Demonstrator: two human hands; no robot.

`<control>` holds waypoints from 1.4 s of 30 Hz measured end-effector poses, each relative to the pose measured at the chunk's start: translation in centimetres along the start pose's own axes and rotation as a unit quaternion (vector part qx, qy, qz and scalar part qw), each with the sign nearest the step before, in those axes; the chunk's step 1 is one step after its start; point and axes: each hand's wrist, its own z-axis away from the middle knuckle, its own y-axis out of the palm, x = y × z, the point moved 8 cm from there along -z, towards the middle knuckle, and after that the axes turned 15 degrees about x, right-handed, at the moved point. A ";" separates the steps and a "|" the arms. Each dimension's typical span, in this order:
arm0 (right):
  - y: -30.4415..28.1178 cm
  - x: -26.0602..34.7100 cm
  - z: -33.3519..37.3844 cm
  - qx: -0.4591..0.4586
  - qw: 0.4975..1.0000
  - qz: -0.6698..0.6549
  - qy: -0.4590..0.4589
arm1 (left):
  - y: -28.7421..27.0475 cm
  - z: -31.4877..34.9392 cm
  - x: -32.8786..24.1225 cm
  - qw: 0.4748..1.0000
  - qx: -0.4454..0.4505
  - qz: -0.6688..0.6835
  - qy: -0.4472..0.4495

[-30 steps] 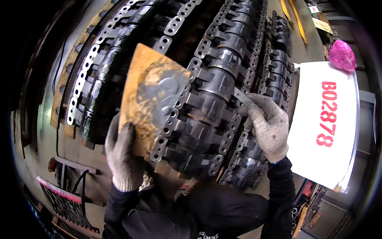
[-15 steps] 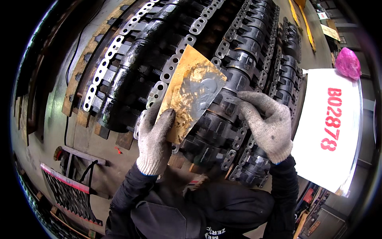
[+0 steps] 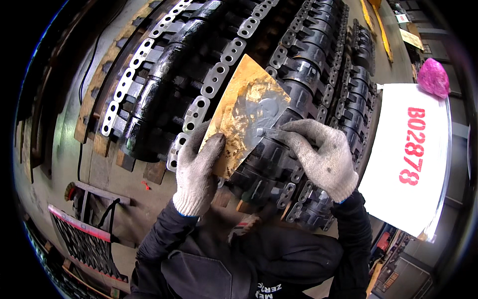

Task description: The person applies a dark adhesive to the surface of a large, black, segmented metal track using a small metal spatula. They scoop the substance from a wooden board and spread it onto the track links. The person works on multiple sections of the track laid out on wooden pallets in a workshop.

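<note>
In my gloved left hand is a thin tan board, gripped by its lower left edge with the thumb on top. Grey putty is smeared over the board's right half, with a smooth thicker patch in it. My gloved right hand pinches a small flat putty knife, its blade against the board's right edge where the putty lies. The knife's handle is hidden in the fingers. Below and beyond the board lie black track chains with bare metal links.
A white sheet with red stencilled marks stands at the right, a pink lump on its top corner. Wooden beams run along the left. A metal stand with black mesh sits at the lower left. Yellow bars lie far back.
My right hand has moved left and slightly down, bringing the putty knife onto the board's edge. The board has shifted slightly right in my left hand.
</note>
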 end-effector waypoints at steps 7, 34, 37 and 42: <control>0.5 1.1 0.5 -0.007 0.996 0.086 -0.025 | -0.1 0.0 0.1 1.000 0.006 -0.023 -0.002; -4.6 -3.6 0.7 -0.074 0.994 0.082 -0.015 | -2.0 1.8 -3.3 0.988 -0.102 -0.080 0.088; -4.6 -3.5 -0.5 -0.055 0.981 0.182 -0.038 | -2.4 2.8 -5.6 0.907 -0.060 -0.392 0.142; -3.5 -3.3 -3.1 -0.018 0.933 0.352 -0.080 | -1.1 4.2 -6.3 0.700 -0.032 -0.674 0.236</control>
